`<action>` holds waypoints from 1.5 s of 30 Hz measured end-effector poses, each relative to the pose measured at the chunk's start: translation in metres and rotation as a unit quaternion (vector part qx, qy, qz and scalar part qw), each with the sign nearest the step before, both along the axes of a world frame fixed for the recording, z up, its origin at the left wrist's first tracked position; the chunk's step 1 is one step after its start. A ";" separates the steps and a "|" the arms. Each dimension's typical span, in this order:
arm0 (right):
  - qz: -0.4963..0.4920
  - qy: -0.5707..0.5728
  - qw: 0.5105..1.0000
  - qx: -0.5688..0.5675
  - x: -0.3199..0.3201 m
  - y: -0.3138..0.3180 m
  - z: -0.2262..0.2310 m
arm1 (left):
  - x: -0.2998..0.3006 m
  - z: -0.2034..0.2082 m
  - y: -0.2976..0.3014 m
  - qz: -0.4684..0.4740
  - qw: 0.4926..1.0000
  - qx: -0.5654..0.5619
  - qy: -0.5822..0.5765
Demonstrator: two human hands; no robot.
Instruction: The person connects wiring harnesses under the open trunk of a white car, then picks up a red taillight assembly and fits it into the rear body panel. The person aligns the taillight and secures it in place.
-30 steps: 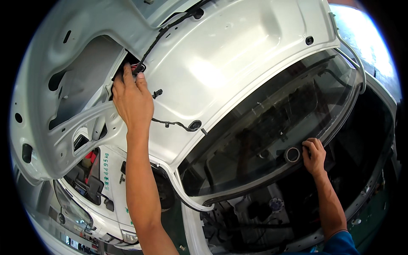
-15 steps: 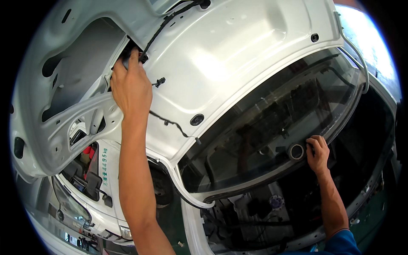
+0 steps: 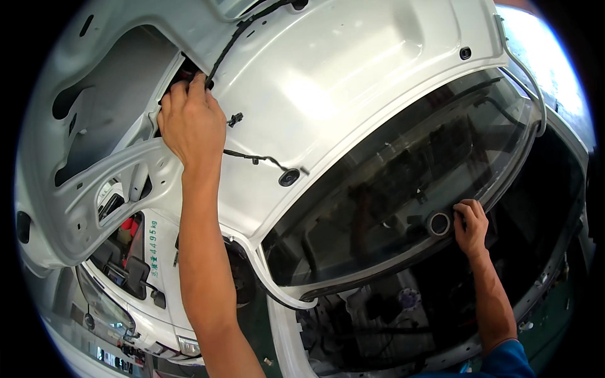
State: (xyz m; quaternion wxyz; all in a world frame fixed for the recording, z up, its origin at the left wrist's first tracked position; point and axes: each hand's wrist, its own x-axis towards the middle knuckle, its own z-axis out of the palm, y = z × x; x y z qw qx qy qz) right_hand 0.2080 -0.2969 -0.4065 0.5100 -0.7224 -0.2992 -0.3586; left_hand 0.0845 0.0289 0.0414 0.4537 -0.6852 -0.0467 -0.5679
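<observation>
1. The left hand (image 3: pixel 192 123) is at the far left, back uppermost, its fingers bent into a dark slot (image 3: pixel 186 69) in a large white painted metal panel (image 3: pixel 353 82). Its fingertips are partly hidden, so I cannot tell what they hold.
2. A black, tape-wrapped wiring harness (image 3: pixel 234 43) crosses the far left part of the panel and runs down to the slot, right beside the left hand's fingers.
3. A small black plastic connector (image 3: pixel 235 120) sticks out just to the right of the left hand.
4. A thin black cable (image 3: pixel 258 157) lies nearer, coming from behind the left wrist toward a black oval rubber grommet (image 3: pixel 288 177).
5. The right hand (image 3: pixel 471 223) is at the near right, fingers curled mostly closed by the near edge of a dark tinted glass window (image 3: pixel 353 220). I cannot tell whether it grips anything.
6. A round dark ring with a pale inner rim (image 3: pixel 429 220) sits against the glass, just left of the right hand's fingers.
7. A white vehicle with a black side mirror (image 3: pixel 137 275) stands at the near left.
</observation>
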 end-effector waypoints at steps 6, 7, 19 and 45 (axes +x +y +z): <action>0.006 -0.004 1.000 0.001 0.000 0.000 0.001 | 0.003 0.003 0.002 -0.065 0.994 -0.081 -0.029; 0.005 -0.008 1.000 0.002 0.000 -0.001 0.001 | 0.007 0.003 0.004 -0.092 0.989 -0.108 -0.045; -0.008 -0.009 1.000 -0.010 0.000 0.002 0.000 | -0.019 -0.017 0.001 0.004 0.998 0.002 0.060; 0.004 -0.005 1.000 -0.004 -0.001 0.000 0.001 | -0.007 0.015 -0.030 0.127 0.977 -0.136 0.103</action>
